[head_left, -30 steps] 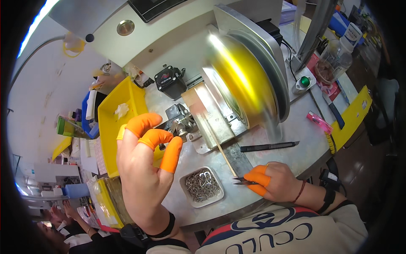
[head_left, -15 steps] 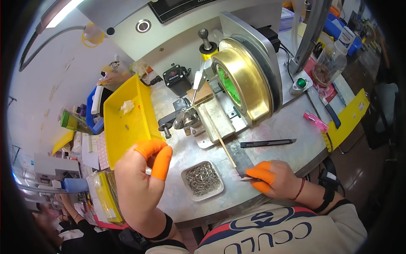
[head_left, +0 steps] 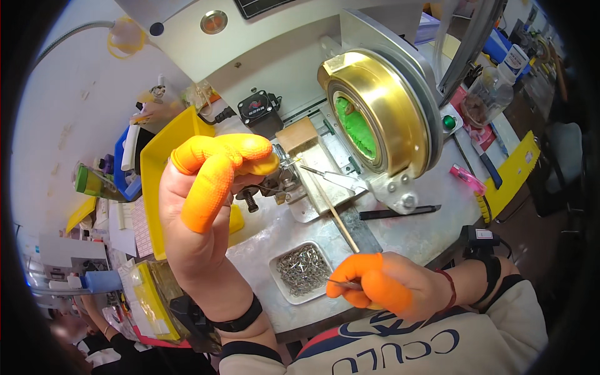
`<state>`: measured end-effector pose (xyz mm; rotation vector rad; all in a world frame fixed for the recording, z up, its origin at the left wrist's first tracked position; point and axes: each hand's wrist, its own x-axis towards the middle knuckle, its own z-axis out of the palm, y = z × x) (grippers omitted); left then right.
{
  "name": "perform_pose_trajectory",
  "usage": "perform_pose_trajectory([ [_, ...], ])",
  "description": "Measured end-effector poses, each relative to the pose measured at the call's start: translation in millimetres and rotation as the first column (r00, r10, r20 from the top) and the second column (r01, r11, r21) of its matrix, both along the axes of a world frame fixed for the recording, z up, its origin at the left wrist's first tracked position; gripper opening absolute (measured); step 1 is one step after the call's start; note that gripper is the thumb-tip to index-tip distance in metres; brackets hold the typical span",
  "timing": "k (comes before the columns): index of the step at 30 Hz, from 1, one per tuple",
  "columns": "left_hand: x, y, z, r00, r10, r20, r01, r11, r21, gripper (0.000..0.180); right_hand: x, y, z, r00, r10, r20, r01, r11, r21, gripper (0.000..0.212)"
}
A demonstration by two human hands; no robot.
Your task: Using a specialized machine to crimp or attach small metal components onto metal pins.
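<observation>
My left hand (head_left: 215, 178) wears orange finger cots and is raised over the fixture (head_left: 287, 178) of the bench machine. Its fingertips are pinched together beside the fixture's metal parts; whatever lies between them is hidden. Lower right, my right hand (head_left: 384, 284), also in orange finger cots, is closed on a thin metal tool (head_left: 342, 283) whose tip points left. That tip is close to the right edge of a white dish (head_left: 277, 285) full of small metal pieces (head_left: 303, 269). A thin wooden stick (head_left: 337, 222) slants from the metal block (head_left: 315, 164) toward my right hand.
A large gold-coloured wheel (head_left: 390, 106) with a green centre stands on the machine. Behind my left hand is a yellow bin (head_left: 153, 206). A black utility knife (head_left: 400, 212), a pink tool (head_left: 467, 180) and a dark-handled knife (head_left: 487, 165) lie to the right.
My left hand has moved up and right to the fixture. My right hand has shifted left and down toward the dish. The pointed arm by the wheel has swung to the lower right.
</observation>
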<state>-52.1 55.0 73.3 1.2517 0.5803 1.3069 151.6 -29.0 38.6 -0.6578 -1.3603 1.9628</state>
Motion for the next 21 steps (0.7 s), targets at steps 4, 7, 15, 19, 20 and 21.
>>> perform_pose_trajectory([
  [4,3.6,-0.2,0.2,0.993,0.075,-0.087,-0.070,0.996,0.062,0.013,-15.6,16.1,1.8,0.993,0.027,-0.117,-0.069,0.928,-0.367,0.055],
  [7,9.7,-1.1,-1.1,0.985,0.147,-0.088,-0.137,0.984,0.114,0.010,-28.9,27.2,-0.7,0.974,-0.120,-0.194,0.014,0.881,-0.473,0.054],
  [15,11.0,-4.3,-3.0,0.987,0.158,-0.038,-0.149,0.975,0.163,0.011,-39.6,45.8,-10.7,0.867,-0.279,-0.413,-0.063,0.760,-0.646,0.051],
  [19,-1.5,-3.3,-6.5,0.988,0.055,-0.147,-0.015,0.965,0.262,0.025,-40.5,47.2,-13.2,0.847,-0.279,-0.452,-0.121,0.726,-0.677,0.049],
  [20,0.6,-6.3,-2.9,0.980,0.092,-0.178,-0.049,0.971,0.235,0.022,-40.4,47.8,-12.9,0.847,-0.281,-0.452,-0.121,0.725,-0.678,0.049],
  [21,2.2,-8.7,-0.3,0.969,0.128,-0.210,-0.083,0.974,0.208,0.020,-40.1,48.7,-11.8,0.839,-0.290,-0.460,-0.134,0.710,-0.692,0.049],
])
